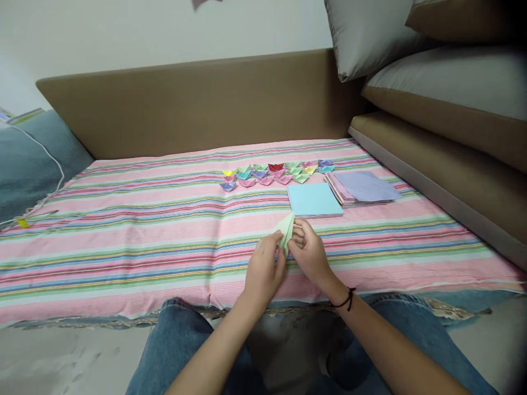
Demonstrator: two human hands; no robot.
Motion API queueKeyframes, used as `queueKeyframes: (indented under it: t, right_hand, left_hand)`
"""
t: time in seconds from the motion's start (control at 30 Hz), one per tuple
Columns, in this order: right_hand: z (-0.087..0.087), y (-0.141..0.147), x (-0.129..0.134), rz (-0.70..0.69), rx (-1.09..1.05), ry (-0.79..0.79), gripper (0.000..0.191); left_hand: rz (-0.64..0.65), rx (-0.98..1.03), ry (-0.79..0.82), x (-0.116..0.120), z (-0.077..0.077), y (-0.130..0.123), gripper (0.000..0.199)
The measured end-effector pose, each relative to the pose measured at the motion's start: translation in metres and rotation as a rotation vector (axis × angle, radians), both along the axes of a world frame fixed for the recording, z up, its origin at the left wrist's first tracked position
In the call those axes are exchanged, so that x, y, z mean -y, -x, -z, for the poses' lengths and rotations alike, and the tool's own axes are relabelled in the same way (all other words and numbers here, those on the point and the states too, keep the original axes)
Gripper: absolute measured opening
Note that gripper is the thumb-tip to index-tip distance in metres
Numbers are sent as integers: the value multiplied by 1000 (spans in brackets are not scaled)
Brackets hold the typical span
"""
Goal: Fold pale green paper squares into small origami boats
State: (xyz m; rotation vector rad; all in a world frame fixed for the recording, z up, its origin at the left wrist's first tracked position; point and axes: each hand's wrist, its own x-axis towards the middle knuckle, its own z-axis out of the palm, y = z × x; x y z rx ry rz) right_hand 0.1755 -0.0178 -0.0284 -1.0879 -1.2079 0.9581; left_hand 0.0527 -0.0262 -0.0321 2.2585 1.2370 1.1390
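A pale green piece of folded origami paper [288, 226] is held up between both hands, its pointed tip facing away from me. My left hand [267, 266] pinches its left and lower side. On the right edge, the fingers of my right hand [308, 249] are closed around the paper; a dark cord bracelet circles that wrist. Just beyond the hands lies a stack of light blue square paper [315, 199]. Behind it, small folded paper boats [265, 180] in several colours stand in rows, a red one [275, 167] among them.
A looser pile of purple and pink sheets [366, 186] lies right of the blue stack. Everything rests on a striped cloth [164, 230]. A brown board [197, 107] rises at the back, and stacked cushions [444, 109] border the right. A white cable [49, 153] runs at far left.
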Motion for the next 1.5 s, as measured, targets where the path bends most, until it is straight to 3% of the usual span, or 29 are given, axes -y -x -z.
queueKeyframes:
  t: [0.1,0.2,0.3,0.4,0.57,0.7,0.83,1.07,1.3,1.5]
  right_hand:
    - [5,-1,-4,2,-80,28,32]
    - [12,-4,-9,-63,-134,74,23]
    - [14,-9,-12,-111,-160,125,19]
    - [7,-15,-13,-133,-261,207,29]
    - [-13,-19,-7,-213,-393,277,35]
    - [-18,-18,-3,-289,-388,282,36]
    - [-11,-16,-3,-275,-380,221,32]
    - [-3,-15,-6,-303,-348,160,19]
    - [-15,-11,5,-337,-459,235,15]
    - [-8,-11,0,-403,-474,311,16]
  left_hand:
    - [6,-122,-95,2,3,-4,33]
    - [18,-151,-94,3,5,-7,34]
    - [11,-66,-61,-2,0,-2,33]
    - [-45,68,-50,-13,-10,14,25]
    - [128,426,337,-26,-26,38,31]
    - [116,591,489,-23,-31,40,25]
    - [110,670,485,-20,-32,36,22]
    - [231,651,434,-18,-24,29,21]
    - [252,622,364,-17,-22,26,25]
    - [230,644,353,-16,-23,25,14]
